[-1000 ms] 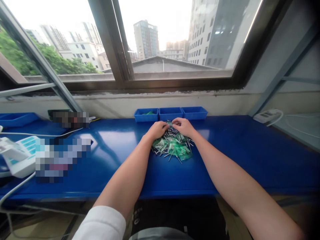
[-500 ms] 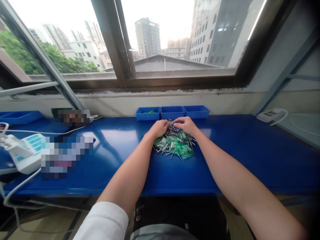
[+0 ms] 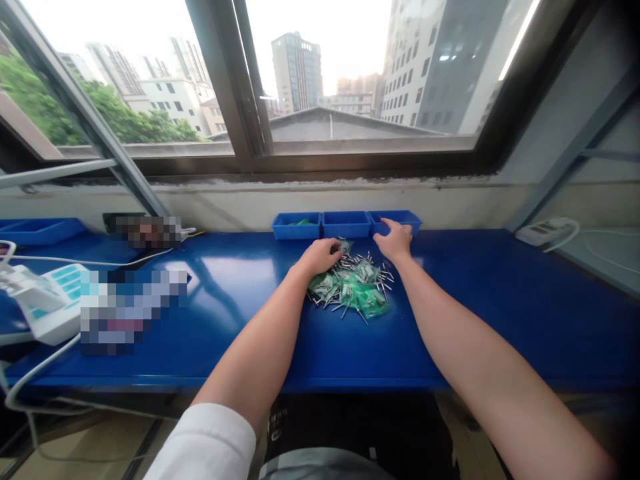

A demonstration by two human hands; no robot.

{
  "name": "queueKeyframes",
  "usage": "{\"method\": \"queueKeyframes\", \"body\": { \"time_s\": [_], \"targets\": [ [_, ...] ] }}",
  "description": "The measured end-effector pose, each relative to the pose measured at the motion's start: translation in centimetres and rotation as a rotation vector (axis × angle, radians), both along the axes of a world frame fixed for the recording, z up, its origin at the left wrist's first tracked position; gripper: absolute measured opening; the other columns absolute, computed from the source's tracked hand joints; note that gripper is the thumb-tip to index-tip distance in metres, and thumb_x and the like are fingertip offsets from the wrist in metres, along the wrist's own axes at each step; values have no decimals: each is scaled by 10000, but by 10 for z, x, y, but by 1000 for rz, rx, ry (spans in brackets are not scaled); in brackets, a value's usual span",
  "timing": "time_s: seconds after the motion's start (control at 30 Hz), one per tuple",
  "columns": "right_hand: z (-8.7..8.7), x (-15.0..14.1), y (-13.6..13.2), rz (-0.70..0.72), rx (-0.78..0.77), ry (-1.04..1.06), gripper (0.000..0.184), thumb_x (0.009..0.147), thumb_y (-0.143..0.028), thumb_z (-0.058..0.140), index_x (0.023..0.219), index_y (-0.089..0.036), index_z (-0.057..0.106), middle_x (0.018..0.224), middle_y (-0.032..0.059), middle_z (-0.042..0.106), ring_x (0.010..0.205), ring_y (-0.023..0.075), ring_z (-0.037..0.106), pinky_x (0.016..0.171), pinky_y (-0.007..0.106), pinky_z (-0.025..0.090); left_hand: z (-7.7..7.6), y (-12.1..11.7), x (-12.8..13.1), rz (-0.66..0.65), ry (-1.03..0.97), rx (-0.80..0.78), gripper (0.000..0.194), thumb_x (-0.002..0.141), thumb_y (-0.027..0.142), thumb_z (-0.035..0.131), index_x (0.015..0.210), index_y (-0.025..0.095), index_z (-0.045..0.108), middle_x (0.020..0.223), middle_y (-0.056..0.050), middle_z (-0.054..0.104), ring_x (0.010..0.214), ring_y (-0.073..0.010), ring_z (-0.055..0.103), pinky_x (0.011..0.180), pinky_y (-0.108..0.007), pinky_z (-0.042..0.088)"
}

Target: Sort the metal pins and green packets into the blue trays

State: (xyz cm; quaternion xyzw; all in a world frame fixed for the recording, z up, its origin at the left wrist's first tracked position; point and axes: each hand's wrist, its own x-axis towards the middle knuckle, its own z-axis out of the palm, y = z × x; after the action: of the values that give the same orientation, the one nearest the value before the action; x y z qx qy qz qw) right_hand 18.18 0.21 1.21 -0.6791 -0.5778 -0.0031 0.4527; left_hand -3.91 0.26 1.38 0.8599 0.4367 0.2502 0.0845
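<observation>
Fingers parted, right hand (image 3: 396, 241) has shifted from rod pile (image 3: 363, 297) to rightmost bin (image 3: 416, 225), leaving left hand (image 3: 319, 257), grip unclear, supporting the work alone.

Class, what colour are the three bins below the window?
The bins are blue, shown in the head view.

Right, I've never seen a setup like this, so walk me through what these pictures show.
There is no robot here: these are a person's bare hands, seen from a camera worn on the head, looking forward and down.

On the blue tabletop lies a pile of thin, silvery metal pins with crinkled green plastic bags among them. Behind it stand three shallow blue plastic bins.

The left hand is at the pile's far edge; whether its fingers grip anything is too small to tell. The right hand is at the rightmost bin, fingers spread, nothing visibly held.
</observation>
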Motion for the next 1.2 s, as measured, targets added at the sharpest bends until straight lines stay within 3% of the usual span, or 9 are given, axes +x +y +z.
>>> {"method": "queueKeyframes", "body": {
  "time_s": [0.13, 0.43, 0.5, 0.6, 0.7, 0.87, 1.03, 1.2],
  "targets": [
    [-1, 4, 2, -44, -114, -33, 676, 635, -298, 608, 1297, -201, 511, 1305, 64, 534, 1109, 350, 388, 928, 511, 346, 2, -1, 1, -9, 20, 7, 261, 817, 329, 535, 987, 194, 679, 1013, -54, 691, 942, -218, 621, 847, -290, 474],
    [-6, 2, 4, 70, -244, -42, 857, 613, -341, 673, 1399, -234, 349, 1502, 82, 250, 1204, 399, 321, 928, 540, 341, 0, 1, 0, -15, 16, 17, 263, 817, 324, 532, 982, 187, 684, 1016, -62, 687, 947, -222, 619, 852, -303, 473],
    [-7, 1, 5, 79, -177, -44, 786, 636, -326, 651, 1369, -207, 395, 1475, 108, 298, 1204, 383, 340, 929, 527, 344, 0, 2, 0, -11, 14, 19, 269, 818, 322, 531, 994, 184, 681, 1029, -63, 685, 954, -222, 618, 861, -305, 471],
    [-5, -2, 4, 116, -53, -66, 541, 684, -280, 591, 1206, -143, 558, 1279, 143, 520, 1133, 317, 442, 945, 466, 353, 0, 2, 0, -1, 10, 28, 278, 819, 325, 532, 1006, 181, 678, 1041, -67, 681, 961, -223, 616, 870, -308, 470],
    [-1, -8, -2, 281, -84, -126, 317, 706, -297, 595, 971, -140, 672, 1003, 111, 649, 976, 248, 547, 911, 375, 397, 0, 2, -1, 6, 12, 40, 290, 812, 333, 541, 1019, 183, 677, 1050, -71, 678, 974, -227, 613, 883, -308, 464],
    [3, -23, -13, 530, -291, -232, 300, 678, -402, 672, 867, -172, 706, 908, 72, 686, 839, 203, 605, 760, 286, 448, 0, 1, 0, -21, 38, 53, 285, 810, 343, 534, 996, 195, 692, 1025, -59, 689, 956, -222, 621, 866, -291, 467],
    [2, -29, -14, 585, -330, -260, 138, 723, -293, 640, 760, -179, 709, 816, 42, 700, 759, 165, 619, 677, 236, 436, 2, 0, 1, -24, 58, 36, 272, 814, 329, 524, 980, 207, 702, 1019, -44, 696, 953, -212, 624, 862, -277, 468],
    [0, -30, -12, 583, -346, -285, 113, 744, -256, 622, 719, -174, 696, 794, 53, 699, 736, 172, 612, 663, 246, 433, 1, 0, 1, -19, 48, 30, 281, 808, 332, 531, 999, 207, 696, 1025, -45, 695, 959, -214, 623, 864, -279, 469]
  ]
}}
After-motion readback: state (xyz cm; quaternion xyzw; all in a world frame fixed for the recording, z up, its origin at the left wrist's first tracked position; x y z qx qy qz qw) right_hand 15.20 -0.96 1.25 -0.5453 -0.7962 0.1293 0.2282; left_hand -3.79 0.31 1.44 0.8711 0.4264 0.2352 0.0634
